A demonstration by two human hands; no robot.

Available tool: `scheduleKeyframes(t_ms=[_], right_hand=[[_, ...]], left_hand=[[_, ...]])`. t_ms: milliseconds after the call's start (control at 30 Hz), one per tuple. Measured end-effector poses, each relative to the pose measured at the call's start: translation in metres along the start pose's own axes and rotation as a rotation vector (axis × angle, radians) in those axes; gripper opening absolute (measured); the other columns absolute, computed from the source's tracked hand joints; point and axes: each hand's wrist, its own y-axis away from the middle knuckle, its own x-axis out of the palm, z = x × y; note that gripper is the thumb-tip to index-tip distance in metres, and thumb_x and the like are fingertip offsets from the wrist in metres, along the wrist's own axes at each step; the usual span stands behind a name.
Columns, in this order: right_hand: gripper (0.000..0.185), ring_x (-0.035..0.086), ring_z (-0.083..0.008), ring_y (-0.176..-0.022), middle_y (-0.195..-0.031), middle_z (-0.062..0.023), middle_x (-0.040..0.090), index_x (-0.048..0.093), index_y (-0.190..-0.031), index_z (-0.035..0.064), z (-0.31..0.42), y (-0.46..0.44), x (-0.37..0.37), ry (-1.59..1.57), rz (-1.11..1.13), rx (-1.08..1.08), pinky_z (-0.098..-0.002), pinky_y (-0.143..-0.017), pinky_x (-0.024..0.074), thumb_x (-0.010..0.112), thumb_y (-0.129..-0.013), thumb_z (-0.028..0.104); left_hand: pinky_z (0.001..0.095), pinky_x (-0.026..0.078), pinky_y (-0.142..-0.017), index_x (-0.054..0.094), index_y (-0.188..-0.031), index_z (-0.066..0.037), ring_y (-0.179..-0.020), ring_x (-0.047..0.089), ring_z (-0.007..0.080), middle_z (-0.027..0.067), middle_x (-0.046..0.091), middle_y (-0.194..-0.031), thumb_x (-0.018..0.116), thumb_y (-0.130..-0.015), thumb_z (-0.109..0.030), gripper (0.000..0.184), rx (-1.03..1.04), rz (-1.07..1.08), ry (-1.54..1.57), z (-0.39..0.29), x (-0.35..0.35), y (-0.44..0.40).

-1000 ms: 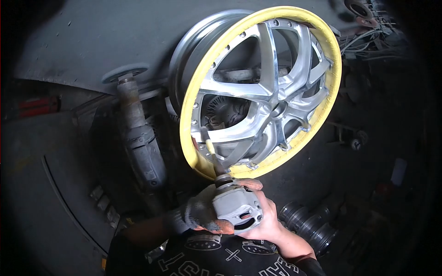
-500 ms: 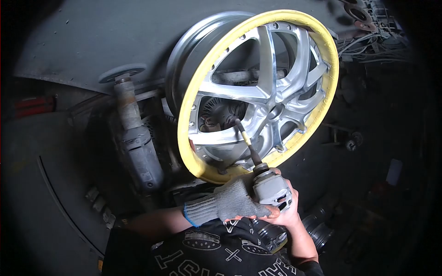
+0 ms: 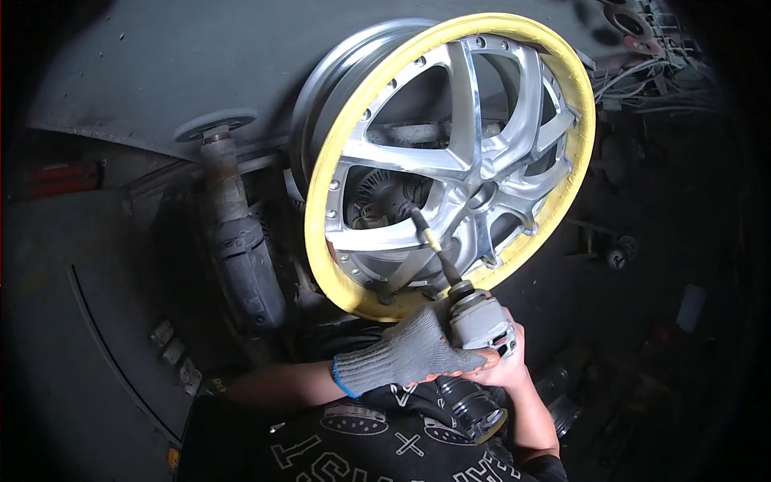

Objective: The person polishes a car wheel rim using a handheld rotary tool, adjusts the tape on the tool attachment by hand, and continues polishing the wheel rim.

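A large alloy wheel with silver spokes stands tilted in front of me, its outer lip covered in yellow. My left hand, in a grey knit glove with orange on its fingers, is closed around the grey body of a die grinder. On the far side of that body, my bare right hand grips it as well, its fingers partly hidden. The grinder's long shaft points up and away, and its tip lies over a lower left spoke; whether it touches cannot be made out.
Left of the wheel lies another power tool with a round disc on its end. A grey panel rises behind. Cables hang at the upper right. More wheel rims stand low beside my body.
Both hands and the die grinder have shifted slightly to the right. The shaft's tip stays over the same spoke, and both hands keep their grip.
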Motion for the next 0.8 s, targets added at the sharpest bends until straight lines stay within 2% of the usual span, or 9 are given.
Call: scheduleKeyframes(t_ms=[133, 167, 267, 400, 533, 633, 667, 700, 800], right_hand=[[0.082, 0.072, -0.0265, -0.093, -0.106, -0.0170, 0.069, 0.054, -0.116, -0.0027, 0.022, 0.004, 0.013, -0.017, 0.036, -0.014, -0.0355, -0.082, 0.0561, 0.095, -0.052, 0.028], [0.083, 0.072, -0.0311, -0.092, -0.105, -0.0191, 0.068, 0.052, -0.116, -0.0035, 0.036, 0.002, 0.014, 0.007, 0.059, 0.005, -0.0376, -0.082, 0.0564, 0.095, -0.052, 0.028], [0.085, 0.071, -0.0373, -0.089, -0.101, -0.0220, 0.067, 0.049, -0.117, -0.0046, 0.044, 0.006, 0.028, 0.036, 0.069, -0.012, -0.0413, -0.080, 0.0570, 0.094, -0.052, 0.027], [0.084, 0.072, -0.0320, -0.087, -0.099, -0.0182, 0.069, 0.050, -0.119, -0.0049, 0.064, 0.001, 0.047, 0.060, 0.023, -0.060, -0.0370, -0.079, 0.0565, 0.092, -0.053, 0.028], [0.089, 0.071, -0.0371, -0.090, -0.102, -0.0229, 0.067, 0.048, -0.121, -0.0076, 0.078, -0.006, 0.058, 0.044, 0.086, -0.043, -0.0416, -0.080, 0.0564, 0.092, -0.052, 0.027], [0.090, 0.071, -0.0380, -0.089, -0.101, -0.0241, 0.066, 0.047, -0.122, -0.0092, 0.085, -0.007, 0.058, 0.061, 0.059, -0.062, -0.0421, -0.080, 0.0564, 0.091, -0.053, 0.028], [0.090, 0.071, -0.0376, -0.088, -0.101, -0.0240, 0.066, 0.047, -0.122, -0.0095, 0.084, -0.008, 0.057, 0.075, 0.031, -0.107, -0.0419, -0.080, 0.0564, 0.091, -0.053, 0.029], [0.087, 0.072, -0.0343, -0.087, -0.101, -0.0216, 0.067, 0.049, -0.120, -0.0094, 0.082, -0.008, 0.054, 0.082, 0.019, -0.141, -0.0397, -0.080, 0.0565, 0.090, -0.056, 0.030], [0.083, 0.072, -0.0297, -0.086, -0.099, -0.0192, 0.068, 0.051, -0.118, -0.0082, 0.064, 0.003, 0.045, 0.091, -0.037, -0.103, -0.0372, -0.079, 0.0566, 0.090, -0.057, 0.031]], left_hand=[[0.0229, 0.052, -0.073, 0.055, -0.131, -0.005, -0.080, 0.060, 0.0048, 0.0037, 0.067, -0.097, 0.087, -0.070, -0.019, 0.070, 0.116, -0.078, 0.045, 0.002, -0.001, 0.029], [0.0183, 0.047, -0.044, 0.045, -0.142, -0.010, -0.051, 0.056, 0.0025, 0.0033, 0.067, -0.087, 0.084, -0.073, -0.030, 0.082, 0.130, -0.019, 0.128, 0.009, -0.004, 0.033], [0.0192, 0.049, -0.049, 0.047, -0.141, -0.009, -0.054, 0.058, 0.0045, 0.0036, 0.067, -0.088, 0.084, -0.073, -0.016, 0.077, -0.004, -0.015, 0.305, -0.012, -0.010, 0.059], [0.0205, 0.049, -0.054, 0.051, -0.137, -0.006, -0.061, 0.059, 0.0042, 0.0037, 0.067, -0.089, 0.082, -0.074, -0.010, 0.071, 0.006, -0.008, 0.461, -0.006, -0.020, 0.080], [0.0221, 0.049, -0.067, 0.051, -0.135, 0.001, -0.073, 0.060, 0.0055, 0.0071, 0.066, -0.098, 0.081, -0.075, -0.009, 0.068, 0.313, -0.203, 0.379, -0.002, -0.021, 0.089], [0.0388, 0.041, -0.107, 0.046, -0.138, 0.001, -0.124, 0.052, 0.0210, 0.0141, 0.050, -0.138, 0.086, -0.068, -0.008, 0.081, 0.185, 0.048, 0.495, 0.005, -0.039, 0.092], [0.0388, 0.041, -0.107, 0.046, -0.138, 0.001, -0.124, 0.052, 0.0210, 0.0141, 0.050, -0.138, 0.086, -0.068, -0.008, 0.081, 0.188, 0.044, 0.493, 0.004, -0.039, 0.090], [0.0313, 0.046, -0.087, 0.046, -0.139, 0.000, -0.099, 0.057, 0.0144, 0.0116, 0.058, -0.121, 0.084, -0.070, -0.010, 0.080, 0.180, 0.043, 0.423, -0.001, -0.035, 0.090], [0.0225, 0.053, -0.064, 0.046, -0.139, -0.002, -0.071, 0.063, 0.0064, 0.0069, 0.066, -0.094, 0.083, -0.073, -0.019, 0.078, 0.160, -0.004, 0.279, -0.017, -0.020, 0.074]])
